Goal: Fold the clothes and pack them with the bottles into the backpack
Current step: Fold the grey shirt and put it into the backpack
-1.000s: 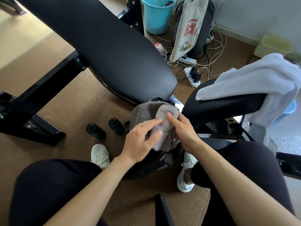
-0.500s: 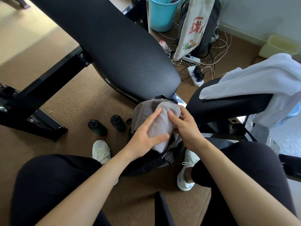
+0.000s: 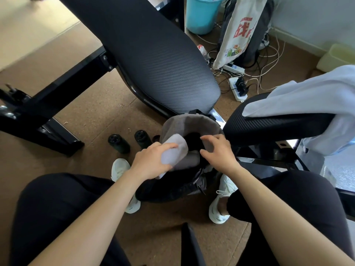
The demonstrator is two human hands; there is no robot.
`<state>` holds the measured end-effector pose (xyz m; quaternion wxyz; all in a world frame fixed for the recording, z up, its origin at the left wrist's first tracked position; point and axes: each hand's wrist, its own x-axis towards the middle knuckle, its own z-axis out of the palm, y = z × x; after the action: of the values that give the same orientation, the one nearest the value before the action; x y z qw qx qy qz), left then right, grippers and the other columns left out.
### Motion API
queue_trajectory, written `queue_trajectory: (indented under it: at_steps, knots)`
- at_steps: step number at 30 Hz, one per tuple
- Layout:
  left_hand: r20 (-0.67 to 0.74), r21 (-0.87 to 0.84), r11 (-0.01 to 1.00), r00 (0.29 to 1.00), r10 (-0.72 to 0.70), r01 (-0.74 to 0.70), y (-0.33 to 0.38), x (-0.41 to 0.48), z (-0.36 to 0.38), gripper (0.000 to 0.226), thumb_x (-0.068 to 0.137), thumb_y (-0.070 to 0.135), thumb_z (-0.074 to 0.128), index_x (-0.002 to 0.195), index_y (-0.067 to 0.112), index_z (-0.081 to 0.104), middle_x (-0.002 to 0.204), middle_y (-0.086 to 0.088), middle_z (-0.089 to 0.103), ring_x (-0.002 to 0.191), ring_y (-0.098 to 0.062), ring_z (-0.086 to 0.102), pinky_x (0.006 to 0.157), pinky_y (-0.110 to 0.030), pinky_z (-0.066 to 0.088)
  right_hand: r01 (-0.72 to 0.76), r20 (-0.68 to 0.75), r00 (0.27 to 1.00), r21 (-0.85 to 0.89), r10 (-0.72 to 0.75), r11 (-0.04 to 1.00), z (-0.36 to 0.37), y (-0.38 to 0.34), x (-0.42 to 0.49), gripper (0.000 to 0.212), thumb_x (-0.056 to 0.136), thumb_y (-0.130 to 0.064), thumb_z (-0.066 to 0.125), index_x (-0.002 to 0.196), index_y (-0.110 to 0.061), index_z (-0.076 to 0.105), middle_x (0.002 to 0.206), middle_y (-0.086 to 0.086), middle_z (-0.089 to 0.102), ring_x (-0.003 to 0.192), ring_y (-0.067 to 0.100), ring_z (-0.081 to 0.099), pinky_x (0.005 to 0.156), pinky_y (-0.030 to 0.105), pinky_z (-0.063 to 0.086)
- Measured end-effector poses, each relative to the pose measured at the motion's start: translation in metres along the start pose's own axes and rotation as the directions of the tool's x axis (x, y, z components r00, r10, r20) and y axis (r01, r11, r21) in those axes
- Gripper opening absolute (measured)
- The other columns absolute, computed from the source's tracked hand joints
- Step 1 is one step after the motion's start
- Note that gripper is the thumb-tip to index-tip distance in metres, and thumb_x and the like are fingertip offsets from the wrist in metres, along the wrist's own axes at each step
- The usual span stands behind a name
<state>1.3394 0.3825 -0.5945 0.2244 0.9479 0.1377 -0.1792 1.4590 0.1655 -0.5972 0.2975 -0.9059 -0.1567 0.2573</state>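
Grey soft cloth (image 3: 175,151), folded into a small roll, was in my left hand (image 3: 151,162). My fingers and thumb were curled round it, and I held it right at the mouth of the backpack (image 3: 189,121), on the left side of the hole. The backpack stood on the floor (image 3: 86,121) between my 2 shoes (image 3: 120,168), its mouth open and dark inside. My right hand (image 3: 219,152) was at the right side of the mouth with its fingers bent and spread. I could not tell if it pinched the rim or only touched it.

I think I was on the packing step for this 1 cloth. The next move, I think, was to push the roll down into the dark hole and hold the rim wide so the roll did not catch or come undone.

A white cloth (image 3: 307,96) lay over the seat pad (image 3: 269,125) on the right, not folded yet. 2 dark bottles (image 3: 118,144) stood on the floor just left of the backpack.

Room was tight. The big bench pad (image 3: 153,58) hung over the far rim of the backpack, and the seat pad sat close on the right. The near side, between my knees, was open for my arms.
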Motion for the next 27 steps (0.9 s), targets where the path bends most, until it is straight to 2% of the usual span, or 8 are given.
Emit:
queue_trajectory:
  at_steps: [3, 6, 15, 19, 21, 23, 25, 27]
  knots:
    - [0.076, 0.057, 0.998, 0.997, -0.008, 0.004, -0.004, 0.003, 0.007, 0.069, 0.082, 0.054, 0.069, 0.143, 0.062, 0.037, 0.130, 0.007, 0.054, 0.116, -0.028, 0.059, 0.085, -0.041, 0.047, 0.100, 0.144, 0.988, -0.283, -0.061, 0.954, 0.001, -0.005, 0.010, 0.057, 0.093, -0.042, 0.066, 0.146, -0.043, 0.047, 0.158, 0.004, 0.018, 0.144, 0.033, 0.014, 0.120, 0.052, 0.024]
    - [0.126, 0.081, 0.996, 0.992, 0.017, -0.027, -0.001, 0.004, 0.016, 0.062, 0.084, 0.061, 0.066, 0.141, 0.058, 0.043, 0.134, 0.007, 0.054, 0.118, -0.026, 0.059, 0.089, -0.041, 0.048, 0.097, 0.180, 0.983, -0.390, -0.028, 0.916, -0.005, -0.007, 0.027, 0.062, 0.093, -0.046, 0.062, 0.151, -0.043, 0.039, 0.166, 0.001, 0.007, 0.149, 0.034, 0.008, 0.119, 0.054, 0.019]
    - [0.119, 0.232, 0.941, 0.968, 0.223, -0.245, 0.004, 0.053, 0.071, 0.050, 0.098, 0.036, 0.051, 0.146, 0.046, 0.040, 0.145, -0.005, 0.044, 0.106, -0.034, 0.064, 0.080, -0.044, 0.052, 0.038, 0.177, 0.984, -0.142, -0.012, 0.989, -0.018, -0.011, 0.052, 0.067, 0.093, -0.044, 0.065, 0.154, -0.030, 0.040, 0.160, 0.005, 0.027, 0.151, 0.029, 0.016, 0.124, 0.047, 0.020]
    - [-0.104, 0.407, 0.825, 0.877, 0.469, -0.392, -0.009, 0.072, 0.105, 0.036, 0.094, 0.017, 0.059, 0.128, 0.028, 0.063, 0.133, -0.013, 0.060, 0.101, -0.036, 0.067, 0.076, -0.045, 0.056, 0.039, 0.166, 0.986, -0.044, -0.031, 0.998, -0.025, -0.007, 0.055, 0.064, 0.095, -0.038, 0.065, 0.153, -0.022, 0.043, 0.158, 0.006, 0.032, 0.151, 0.026, 0.019, 0.125, 0.042, 0.020]
    - [-0.204, 0.455, 0.802, 0.831, 0.517, -0.387, -0.011, 0.082, 0.124, 0.035, 0.090, 0.014, 0.064, 0.124, 0.024, 0.067, 0.136, -0.014, 0.061, 0.114, -0.036, 0.064, 0.086, -0.047, 0.056, 0.054, 0.167, 0.985, -0.029, -0.048, 0.998, -0.026, -0.005, 0.054, 0.062, 0.096, -0.036, 0.065, 0.152, -0.021, 0.045, 0.156, 0.006, 0.034, 0.150, 0.024, 0.022, 0.125, 0.040, 0.020]
    - [-0.173, 0.460, 0.818, 0.869, 0.463, -0.344, -0.007, 0.094, 0.140, 0.045, 0.089, 0.018, 0.063, 0.133, 0.022, 0.065, 0.149, -0.012, 0.054, 0.133, -0.037, 0.055, 0.101, -0.050, 0.049, 0.062, 0.176, 0.983, -0.005, -0.060, 0.998, -0.027, -0.003, 0.054, 0.060, 0.096, -0.035, 0.065, 0.151, -0.020, 0.046, 0.154, 0.004, 0.036, 0.149, 0.022, 0.024, 0.124, 0.038, 0.022]
    - [-0.009, 0.415, 0.867, 0.952, 0.307, -0.275, -0.006, 0.105, 0.156, 0.054, 0.098, 0.025, 0.057, 0.151, 0.021, 0.049, 0.165, -0.009, 0.034, 0.151, -0.036, 0.032, 0.117, -0.054, 0.032, 0.061, 0.189, 0.980, 0.005, -0.061, 0.998, -0.030, -0.002, 0.055, 0.059, 0.096, -0.035, 0.065, 0.151, -0.020, 0.047, 0.154, 0.003, 0.036, 0.148, 0.021, 0.025, 0.124, 0.037, 0.023]
    - [0.175, 0.343, 0.916, 0.973, 0.153, -0.206, -0.006, 0.113, 0.167, 0.057, 0.105, 0.030, 0.048, 0.160, 0.024, 0.032, 0.172, -0.007, 0.010, 0.158, -0.034, 0.006, 0.122, -0.056, 0.014, 0.062, 0.191, 0.980, 0.008, -0.063, 0.998, -0.032, -0.001, 0.055, 0.059, 0.097, -0.035, 0.065, 0.151, -0.020, 0.046, 0.154, 0.001, 0.037, 0.148, 0.019, 0.026, 0.123, 0.036, 0.024]
